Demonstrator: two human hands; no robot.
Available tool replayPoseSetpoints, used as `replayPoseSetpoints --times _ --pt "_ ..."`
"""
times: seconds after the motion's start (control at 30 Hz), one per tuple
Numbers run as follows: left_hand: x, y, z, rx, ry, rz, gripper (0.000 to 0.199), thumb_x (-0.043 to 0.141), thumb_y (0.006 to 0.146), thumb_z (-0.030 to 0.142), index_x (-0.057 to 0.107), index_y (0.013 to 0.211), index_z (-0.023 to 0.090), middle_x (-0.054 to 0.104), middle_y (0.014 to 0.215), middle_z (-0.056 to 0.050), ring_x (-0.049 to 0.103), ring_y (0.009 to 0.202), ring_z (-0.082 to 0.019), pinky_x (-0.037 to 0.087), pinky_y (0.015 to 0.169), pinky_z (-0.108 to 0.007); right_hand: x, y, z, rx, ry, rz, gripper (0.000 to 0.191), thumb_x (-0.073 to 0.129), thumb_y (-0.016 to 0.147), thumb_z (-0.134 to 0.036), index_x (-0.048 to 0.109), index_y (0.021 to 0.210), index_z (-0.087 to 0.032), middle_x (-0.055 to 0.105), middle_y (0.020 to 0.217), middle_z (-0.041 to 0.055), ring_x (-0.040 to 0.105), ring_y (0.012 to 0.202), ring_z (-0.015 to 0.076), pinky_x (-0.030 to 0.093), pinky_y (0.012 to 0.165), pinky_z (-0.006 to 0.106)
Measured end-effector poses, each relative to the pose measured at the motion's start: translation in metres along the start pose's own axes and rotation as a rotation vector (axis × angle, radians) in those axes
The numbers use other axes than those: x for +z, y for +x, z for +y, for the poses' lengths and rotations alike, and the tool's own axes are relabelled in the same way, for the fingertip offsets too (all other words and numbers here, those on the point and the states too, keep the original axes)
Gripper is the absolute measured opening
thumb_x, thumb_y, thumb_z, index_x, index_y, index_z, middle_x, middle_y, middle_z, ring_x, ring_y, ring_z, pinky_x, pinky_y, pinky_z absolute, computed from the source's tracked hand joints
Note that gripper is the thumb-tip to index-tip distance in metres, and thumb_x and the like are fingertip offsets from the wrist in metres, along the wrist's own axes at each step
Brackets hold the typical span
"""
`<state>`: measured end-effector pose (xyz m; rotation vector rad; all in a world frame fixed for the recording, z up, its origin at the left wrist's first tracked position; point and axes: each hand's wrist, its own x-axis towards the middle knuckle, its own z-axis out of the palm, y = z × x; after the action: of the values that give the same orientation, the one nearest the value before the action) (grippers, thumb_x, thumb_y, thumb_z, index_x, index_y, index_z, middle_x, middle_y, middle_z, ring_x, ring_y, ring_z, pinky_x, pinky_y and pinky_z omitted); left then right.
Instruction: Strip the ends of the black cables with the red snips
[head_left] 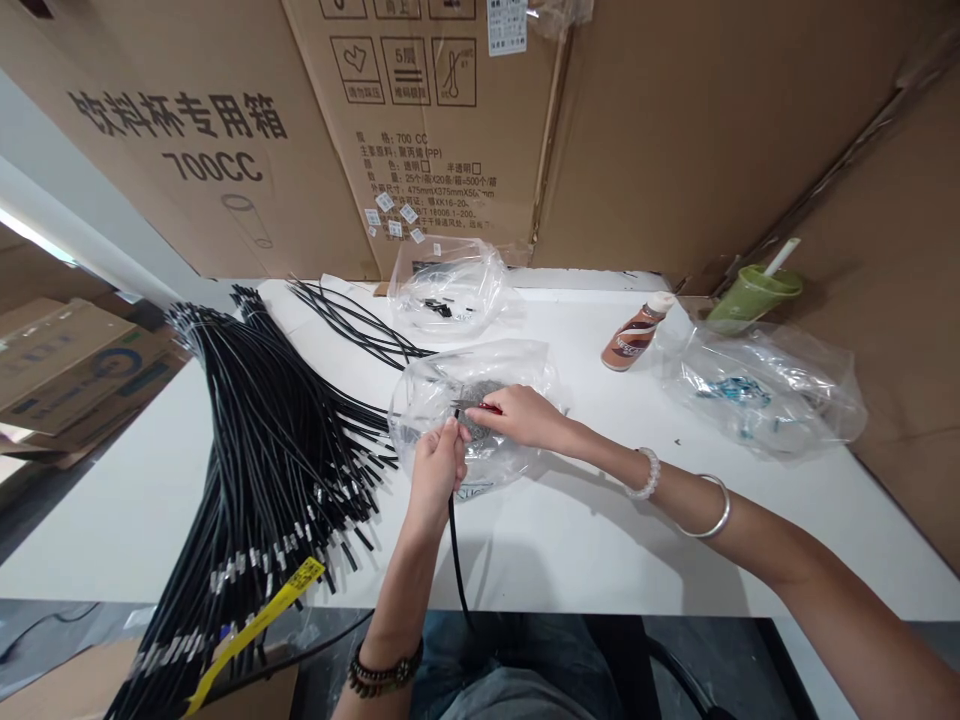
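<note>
My left hand [436, 462] pinches a black cable [455, 545] near its upper end, and the rest of the cable hangs down past the table's front edge. My right hand [521, 415] is closed on small red-handled scissors [491, 408]. Their metal blades point left and meet the cable's tip just above my left fingers; whether they cut into it I cannot tell. Beneath both hands lies an open clear plastic bag [420, 385] with a heap of small grey metal pieces [480, 392] in it.
A large bundle of black cables [262, 430] with a yellow tag [259, 625] covers the table's left side. Behind lies another clear bag [450, 285] of small black parts. To the right are a brown bottle [630, 335], a green cup [754, 295] and a plastic bag [772, 400]. Cardboard boxes [450, 120] wall the back.
</note>
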<state>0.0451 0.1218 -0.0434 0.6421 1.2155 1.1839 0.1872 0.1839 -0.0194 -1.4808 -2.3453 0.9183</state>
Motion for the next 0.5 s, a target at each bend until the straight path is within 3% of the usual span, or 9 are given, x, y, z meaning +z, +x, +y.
replayPoseSetpoints --times 0.2,0.37,0.5 --pt "0.003 -0.007 0.006 0.007 -0.015 -0.035 0.032 0.057 0.084 0.04 0.054 0.062 0.017 0.034 0.031 0.01 0.02 0.025 -0.001 0.016 0.031 -0.015 0.0 0.003 0.003 -0.024 0.028 0.022 0.05 0.048 0.092 -0.047 0.037 0.053 -0.017 0.038 0.05 -0.0046 0.033 0.05 0.0086 0.02 0.053 0.026" --pt "0.003 -0.006 0.004 -0.024 -0.061 -0.071 0.031 0.062 0.079 0.044 0.054 0.064 0.017 0.031 0.031 0.011 0.019 0.026 -0.002 0.014 0.031 -0.016 0.002 -0.001 0.01 -0.029 0.069 0.106 0.052 0.04 0.095 -0.052 0.034 0.056 -0.018 0.037 0.052 -0.0044 0.034 0.052 0.0096 0.021 0.053 0.026" --pt "0.002 -0.005 0.003 -0.033 -0.088 -0.088 0.032 0.064 0.077 0.045 0.053 0.064 0.018 0.031 0.031 0.011 0.019 0.026 -0.002 0.014 0.031 -0.016 0.003 -0.01 0.009 -0.042 0.082 0.112 0.051 0.045 0.092 -0.055 0.034 0.058 -0.019 0.037 0.054 -0.0047 0.034 0.053 0.0097 0.021 0.053 0.027"
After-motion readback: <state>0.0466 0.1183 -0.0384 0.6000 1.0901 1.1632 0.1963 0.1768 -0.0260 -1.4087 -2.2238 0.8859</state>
